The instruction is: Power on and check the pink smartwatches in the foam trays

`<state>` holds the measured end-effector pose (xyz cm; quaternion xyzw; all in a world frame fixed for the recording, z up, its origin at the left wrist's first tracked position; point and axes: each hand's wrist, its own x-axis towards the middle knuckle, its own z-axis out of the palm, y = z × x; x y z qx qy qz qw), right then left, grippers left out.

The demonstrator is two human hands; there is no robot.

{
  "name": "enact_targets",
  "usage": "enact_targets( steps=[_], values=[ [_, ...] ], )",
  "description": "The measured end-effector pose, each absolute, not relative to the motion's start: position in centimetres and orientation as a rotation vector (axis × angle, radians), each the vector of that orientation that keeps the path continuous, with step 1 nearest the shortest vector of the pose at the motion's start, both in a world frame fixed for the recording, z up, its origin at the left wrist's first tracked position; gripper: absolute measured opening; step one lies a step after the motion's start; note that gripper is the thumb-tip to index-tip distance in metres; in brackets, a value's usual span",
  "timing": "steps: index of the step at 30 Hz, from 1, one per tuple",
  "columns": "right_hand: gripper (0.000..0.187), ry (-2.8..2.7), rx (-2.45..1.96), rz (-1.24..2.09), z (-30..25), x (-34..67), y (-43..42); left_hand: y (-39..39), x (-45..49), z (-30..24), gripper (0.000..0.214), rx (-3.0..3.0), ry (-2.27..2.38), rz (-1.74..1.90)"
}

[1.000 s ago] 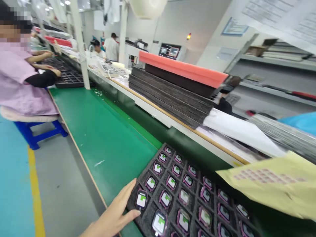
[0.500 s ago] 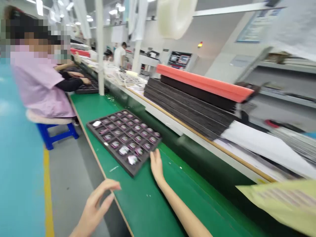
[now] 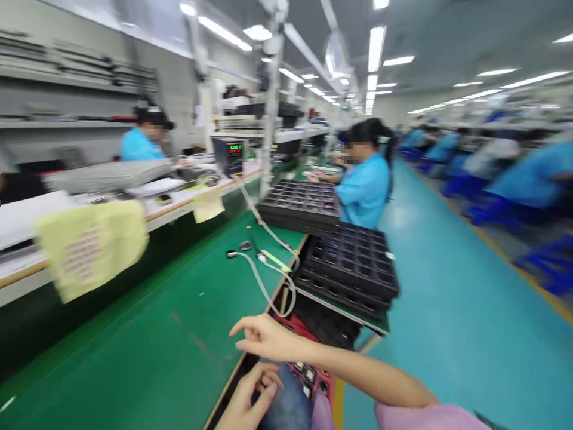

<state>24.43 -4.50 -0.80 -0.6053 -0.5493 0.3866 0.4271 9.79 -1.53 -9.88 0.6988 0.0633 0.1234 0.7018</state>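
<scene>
My right hand (image 3: 262, 336) reaches over the green bench's front edge, its thumb and index finger apart and nothing held. Below it, my left hand (image 3: 255, 391) hovers above my lap with loosely curled fingers and a separate thumb, also holding nothing. Beneath and beside the hands, a red tray (image 3: 326, 382) with several small dark and pale parts shows below bench level, partly covered by my arm and leg. Nearby on the green bench (image 3: 147, 352) lie a white cable (image 3: 257, 276) with a black end, a small round grey part (image 3: 245, 245) and a yellow-green strip (image 3: 275, 261).
Stacked black compartment trays (image 3: 351, 260) jut over the aisle; another stack (image 3: 299, 206) stands behind them. A power supply (image 3: 229, 156) with lit digits sits on the raised shelf. A yellow cloth (image 3: 92, 245) hangs from it. A co-worker in blue (image 3: 364, 188) sits ahead.
The view has swung far right, away from the compartment tray that my right hand was touching. My right hand has left that tray, and both hands are now close together at the bench edge.
</scene>
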Motion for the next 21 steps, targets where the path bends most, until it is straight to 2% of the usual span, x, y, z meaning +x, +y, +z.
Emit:
enact_targets(
  steps=[2,7,11,13,16,21],
  values=[
    [0.017,-1.098,-1.616,0.745,-1.8,29.0,-10.7,-2.6,14.5,-10.7,0.041,1.500,0.167,0.216],
    [0.022,-0.474,-1.711,0.384,-6.7,39.7,-25.0,-5.3,26.9,-13.1,0.048,1.422,0.230,0.153],
    [0.021,-0.031,-1.709,0.202,-10.3,48.6,-33.1,-5.5,37.0,-14.5,0.035,1.472,0.364,0.207],
    [0.025,0.145,-1.683,0.134,-11.6,52.8,-35.7,-4.7,41.7,-15.1,0.030,1.517,0.481,0.252],
    [0.028,0.296,-1.635,0.099,-13.0,58.4,-37.3,-2.9,47.8,-15.9,0.032,1.585,0.670,0.324],
    [0.028,0.303,-1.551,0.162,-15.1,64.1,-34.8,0.0,54.9,-17.1,0.034,1.669,0.797,0.316]
  ],
)
